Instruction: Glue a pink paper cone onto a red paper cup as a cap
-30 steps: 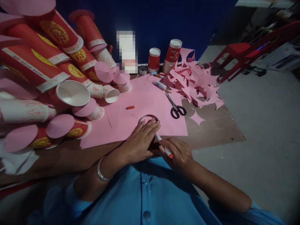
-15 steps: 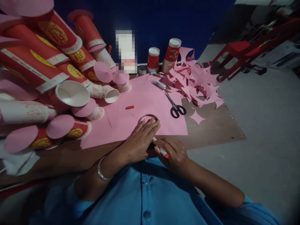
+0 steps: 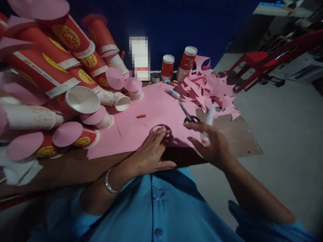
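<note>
Pretty sure this is the tracing stage of a cup-topper job: circle outlines marked on paper so discs can be cut out. Everything sits on a brown wooden table [image 3: 227, 141], so I'll place things off that.

Along the table's left side there's a big heap of red and white paper cups [image 3: 58, 67], lots of them capped with pink discs. Across the middle of the table lies the big pink paper sheet [image 3: 156, 111], flat, a bit creased, with slits cut in from its near edge. At the table's far right corner is a pile of pink paper offcuts [image 3: 212, 94], spiky leftover shapes.

The left hand [image 3: 151, 153] lies flat near the table's front edge, fingers spread and pressing down on a small round rim, maybe a cup or a tape ring [image 3: 160, 128], that stands on the sheet. The right hand [image 3: 210, 144] is lifted just above the table's front right part, curled around a white marker pen [image 3: 207, 126], index finger stretched out toward the black-handled scissors [image 3: 188, 114] on the sheet. A little orange pen cap [image 3: 141, 116] lies mid-sheet.

My guess is the next move needs the marker put down and the scissors grabbed, with the template lifted off so the outline can be cut cleanly.
</note>
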`<move>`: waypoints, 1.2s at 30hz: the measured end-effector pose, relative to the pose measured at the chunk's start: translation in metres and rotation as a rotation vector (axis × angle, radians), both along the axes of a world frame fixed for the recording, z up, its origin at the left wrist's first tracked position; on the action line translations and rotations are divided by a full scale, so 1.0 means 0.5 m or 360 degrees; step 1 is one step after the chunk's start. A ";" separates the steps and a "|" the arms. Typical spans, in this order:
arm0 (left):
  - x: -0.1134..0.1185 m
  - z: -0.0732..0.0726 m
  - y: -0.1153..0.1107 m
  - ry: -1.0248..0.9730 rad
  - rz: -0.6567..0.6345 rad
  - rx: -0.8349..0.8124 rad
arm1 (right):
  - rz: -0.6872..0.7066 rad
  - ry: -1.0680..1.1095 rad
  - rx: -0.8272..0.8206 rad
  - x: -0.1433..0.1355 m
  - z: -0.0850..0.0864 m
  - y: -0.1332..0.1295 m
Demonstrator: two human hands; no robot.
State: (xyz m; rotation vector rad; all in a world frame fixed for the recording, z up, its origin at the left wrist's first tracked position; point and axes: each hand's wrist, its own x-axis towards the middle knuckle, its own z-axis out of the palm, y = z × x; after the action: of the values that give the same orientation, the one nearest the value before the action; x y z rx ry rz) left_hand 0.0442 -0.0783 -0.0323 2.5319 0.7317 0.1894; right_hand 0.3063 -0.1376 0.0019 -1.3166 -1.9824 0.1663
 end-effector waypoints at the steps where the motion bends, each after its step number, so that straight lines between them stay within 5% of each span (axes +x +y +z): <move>1: 0.000 0.001 -0.001 0.0020 0.0024 -0.0013 | 0.0128 0.0011 -0.0089 0.002 -0.005 0.039; 4: 0.000 0.006 -0.004 0.0089 0.0068 -0.0063 | 0.0516 -0.0022 -0.0310 -0.005 -0.012 0.132; 8: 0.000 0.015 -0.009 0.0066 0.0126 -0.0133 | 0.0801 -0.0167 -0.0517 -0.026 0.002 0.180; 15: 0.007 0.041 -0.010 0.0021 0.0238 -0.0375 | 0.0838 -0.0394 -0.0687 -0.038 -0.007 0.201; 27: -0.006 0.036 -0.006 -0.0258 0.0318 -0.0363 | 0.0942 -0.0306 -0.0745 -0.051 -0.015 0.204; 30: -0.021 0.051 0.008 -0.0403 0.0358 -0.0143 | 0.0941 -0.0322 -0.0698 -0.048 -0.018 0.201; 36: -0.025 0.084 0.092 -0.0246 0.0294 0.0772 | 0.0927 -0.0403 -0.0554 -0.045 -0.035 0.202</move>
State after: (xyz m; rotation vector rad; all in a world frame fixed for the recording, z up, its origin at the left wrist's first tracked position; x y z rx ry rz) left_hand 0.0317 -0.0325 0.0099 2.8492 0.9491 0.6927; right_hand 0.2836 -0.0367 -0.0158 -0.9531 -2.6033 0.6741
